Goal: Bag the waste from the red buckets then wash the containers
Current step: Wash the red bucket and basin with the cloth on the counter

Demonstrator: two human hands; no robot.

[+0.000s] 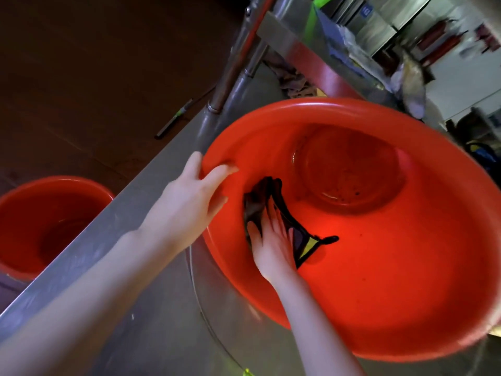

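Closest of all is the left arm (89,289), which comes in from the bottom corner and goes across a shiny steel counter (168,329). A big red bucket (393,267) fills most of the right side. It lies tipped over on the steel, with its wide mouth facing the person. Its round bottom points away, up and to the right, so its long way runs from near and low to far and high. The bottom has small dark specks on it. Past the counter edge is a dark brown floor (81,63). A second red bucket (27,218) stands upright down there, on the left, with its mouth up. Steel legs (235,58) go up at the back. Behind them are blurry shelves (379,20), too fuzzy to read. The left hand (187,202) grips the near rim of the big red bucket, with one finger outside and the others curled inside. The right hand (271,245) is inside the bucket, low on the wall. Its fingers are spread out flat and press a dark cloth (257,204) on the red plastic. A crumpled rag (292,80) lies by the legs. A thin stick with a green band (176,118) lies on the floor.
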